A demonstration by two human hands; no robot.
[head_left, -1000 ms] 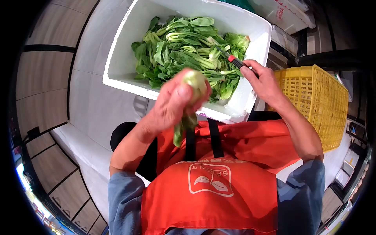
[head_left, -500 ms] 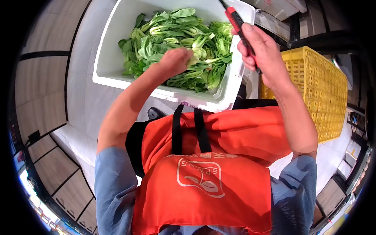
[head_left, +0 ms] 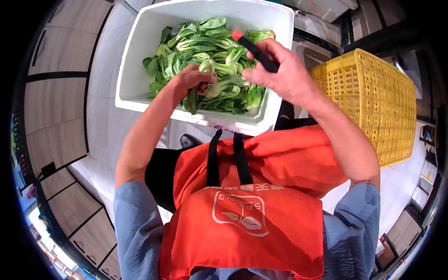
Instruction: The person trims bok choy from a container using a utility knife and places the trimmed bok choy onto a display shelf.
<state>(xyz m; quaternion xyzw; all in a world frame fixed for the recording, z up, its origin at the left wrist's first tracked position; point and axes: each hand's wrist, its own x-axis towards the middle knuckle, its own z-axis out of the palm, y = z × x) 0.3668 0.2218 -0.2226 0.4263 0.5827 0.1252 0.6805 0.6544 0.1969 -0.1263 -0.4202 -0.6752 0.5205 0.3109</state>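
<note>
My left hand (head_left: 192, 80) is closed around a bok choy (head_left: 206, 66), whose pale base shows above the fingers; its leaves hang below. My right hand (head_left: 291, 77) grips a tool with a red-and-black handle (head_left: 255, 49), its red end pointing up and left. The working end of that tool cannot be made out here. Beneath both hands, a white foam box (head_left: 133, 60) holds a heap of green bok choy (head_left: 219, 39). Leafy greens also lie along the right side of the heap.
A yellow perforated plastic crate (head_left: 385, 109) stands on the floor to the right of the foam box. Wood-faced cabinets (head_left: 56, 107) line the left side. A red apron (head_left: 252, 224) covers my front and lap, close below the box.
My left hand has moved left and lifted a bok choy from the heap. My right hand has come down and left over the box, with the tool's handle tilted differently.
</note>
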